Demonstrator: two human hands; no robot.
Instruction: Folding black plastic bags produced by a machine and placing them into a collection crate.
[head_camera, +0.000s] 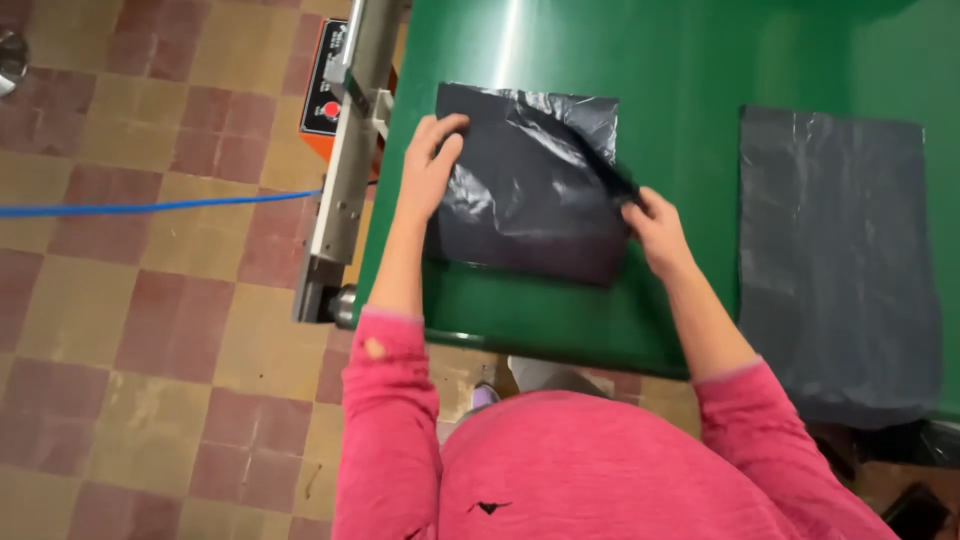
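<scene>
Dark bag (520, 190) lies crumpled on the green table (680, 60), between both hands. Left hand (432, 165) rests flat, fingers spread, on its left edge. Right hand (655, 228) pinches a folded flap at its right edge. A second bag (835, 260) lies well apart, its lower end overhanging the table.

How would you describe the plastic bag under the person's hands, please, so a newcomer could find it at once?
On the green table, look near its left edge, beside the metal sealing machine. The crumpled dark plastic bag lies there, left hand flat on it, right hand pinching a fold. The dark bag stack farther right lies flat and untouched.
</scene>
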